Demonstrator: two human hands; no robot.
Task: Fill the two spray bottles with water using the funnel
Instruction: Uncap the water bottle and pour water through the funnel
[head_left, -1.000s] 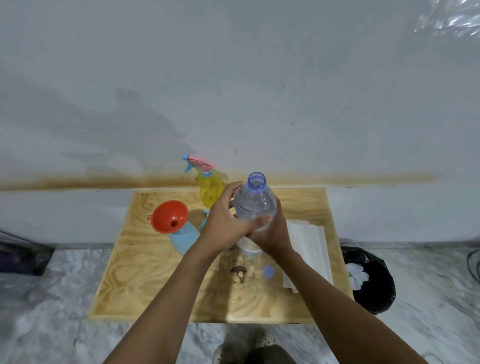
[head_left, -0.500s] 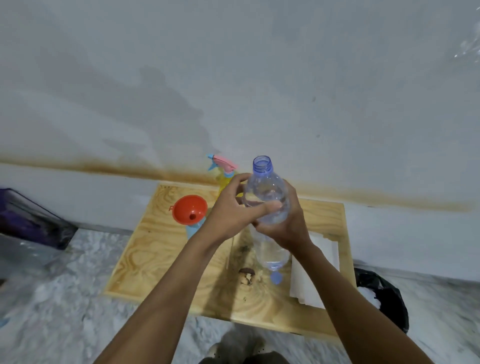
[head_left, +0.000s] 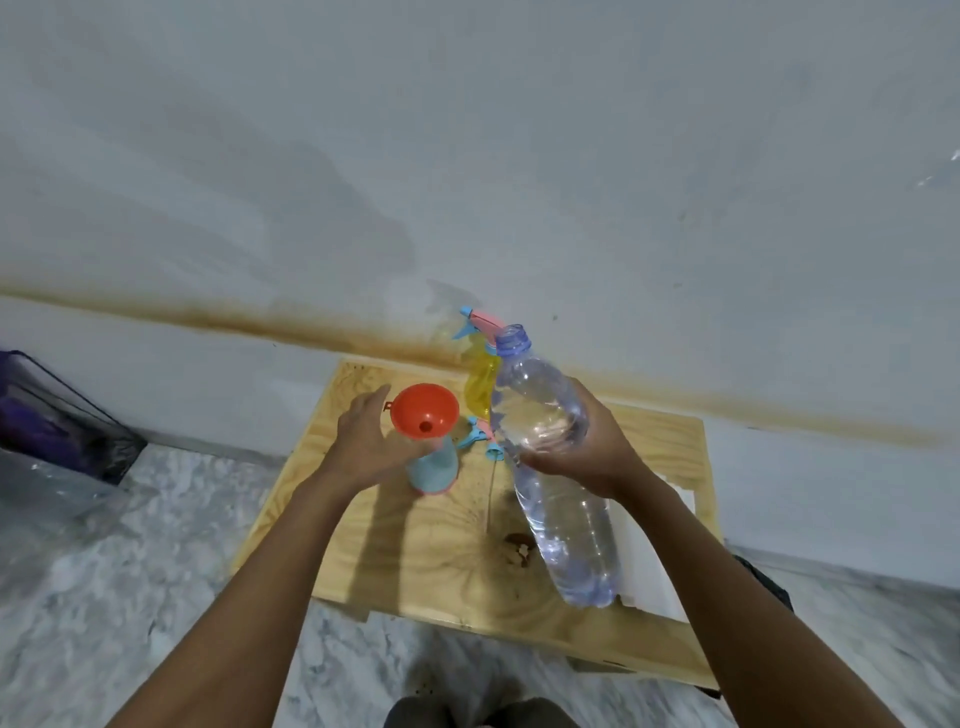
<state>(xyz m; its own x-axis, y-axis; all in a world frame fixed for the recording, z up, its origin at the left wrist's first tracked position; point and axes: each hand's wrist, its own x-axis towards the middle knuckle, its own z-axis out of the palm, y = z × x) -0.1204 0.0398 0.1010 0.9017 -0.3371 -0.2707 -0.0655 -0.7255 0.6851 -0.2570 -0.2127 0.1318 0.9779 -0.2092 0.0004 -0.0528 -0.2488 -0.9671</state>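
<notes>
On the low wooden table (head_left: 395, 561) stands a light-blue spray bottle (head_left: 434, 467) without its head, with an orange funnel (head_left: 423, 410) set in its neck. My left hand (head_left: 363, 441) is just left of the funnel and bottle neck, fingers apart, holding nothing. My right hand (head_left: 587, 447) grips a large clear water bottle (head_left: 561, 509), uncapped, lifted off the table and leaning with its mouth up and to the left, close to the funnel. Behind it stands a yellow spray bottle (head_left: 480, 387) with a pink and blue trigger head.
A detached spray head (head_left: 480, 435) lies on the table between the two spray bottles. White paper sheets (head_left: 657, 561) lie on the table's right side. A dark mesh basket (head_left: 57, 415) stands by the wall at left, a black bag (head_left: 769, 582) on the floor at right.
My left hand has let go of the water bottle and moved left to the funnel. My right hand alone now holds the bottle, shifted right and tilted.
</notes>
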